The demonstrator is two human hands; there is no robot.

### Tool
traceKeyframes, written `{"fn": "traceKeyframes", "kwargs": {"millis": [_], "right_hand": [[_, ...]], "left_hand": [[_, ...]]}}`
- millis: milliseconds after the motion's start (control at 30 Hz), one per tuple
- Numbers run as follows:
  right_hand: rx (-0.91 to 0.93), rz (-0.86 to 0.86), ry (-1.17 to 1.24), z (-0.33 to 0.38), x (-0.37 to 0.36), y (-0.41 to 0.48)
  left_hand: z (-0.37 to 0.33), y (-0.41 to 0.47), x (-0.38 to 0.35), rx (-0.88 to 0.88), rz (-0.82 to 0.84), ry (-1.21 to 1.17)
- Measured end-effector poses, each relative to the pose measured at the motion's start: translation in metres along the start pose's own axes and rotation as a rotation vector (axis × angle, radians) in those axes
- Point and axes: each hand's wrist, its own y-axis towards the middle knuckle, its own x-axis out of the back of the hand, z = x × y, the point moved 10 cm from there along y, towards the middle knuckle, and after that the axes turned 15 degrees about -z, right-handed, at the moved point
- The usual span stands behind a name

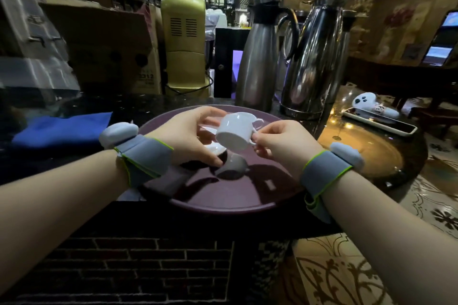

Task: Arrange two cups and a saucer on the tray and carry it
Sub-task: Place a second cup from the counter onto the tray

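Observation:
A round purple tray (230, 195) lies on the dark counter in front of me. Both hands hold a white cup (234, 132) tilted above the tray's middle, its base turned toward me. My right hand (285, 143) pinches the cup's handle. My left hand (183, 136) grips its far left side with thumb and fingers. Under my left hand a white saucer (216, 148) rests on the tray. A second cup (234, 166) stands in shadow on the tray, just below the held one. A curved white edge shows behind the held cup; I cannot tell what it belongs to.
Two steel jugs (257, 62) (314, 62) stand just behind the tray. A blue cloth (62, 129) lies at the left. A gold appliance (183, 39) and a cardboard box (111, 44) sit at the back. A white controller (371, 106) rests on a small tray at the right.

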Motion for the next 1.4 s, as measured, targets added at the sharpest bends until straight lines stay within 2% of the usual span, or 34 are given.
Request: {"fn": "traceKeyframes", "kwargs": {"millis": [100,167,367,567,767,933,1033,1100,1267,1400], "right_hand": [[-0.101,0.023,0.062,-0.007,-0.005,-0.005],[-0.128,0.028,0.06,-0.009,-0.009,-0.008],[-0.243,0.079,0.139,-0.006,-0.027,-0.01],[-0.446,0.115,0.32,-0.01,-0.028,-0.013],[-0.467,0.11,0.327,-0.011,-0.014,-0.011],[-0.397,0.05,0.288,-0.01,0.002,-0.006],[-0.346,0.086,0.126,-0.009,0.005,-0.006],[-0.254,0.075,0.018,-0.006,0.011,-0.004],[0.132,-0.006,-0.349,0.002,0.029,0.002],[0.198,-0.038,-0.369,0.0,0.033,0.008]], "left_hand": [[-0.005,-0.003,0.0,-0.143,-0.006,0.151],[-0.005,-0.004,0.003,-0.19,-0.027,0.166],[0.005,-0.008,0.018,-0.147,-0.069,0.069],[-0.002,-0.009,0.019,-0.262,-0.125,0.189],[-0.011,-0.003,0.011,-0.276,-0.183,0.177],[-0.017,0.005,-0.008,-0.25,-0.113,0.163],[-0.012,0.007,-0.018,-0.183,-0.056,0.111],[-0.01,0.008,-0.025,-0.172,-0.033,0.097],[-0.009,0.011,-0.03,-0.161,-0.035,0.119],[-0.007,0.014,-0.03,-0.149,-0.025,0.182]]}}
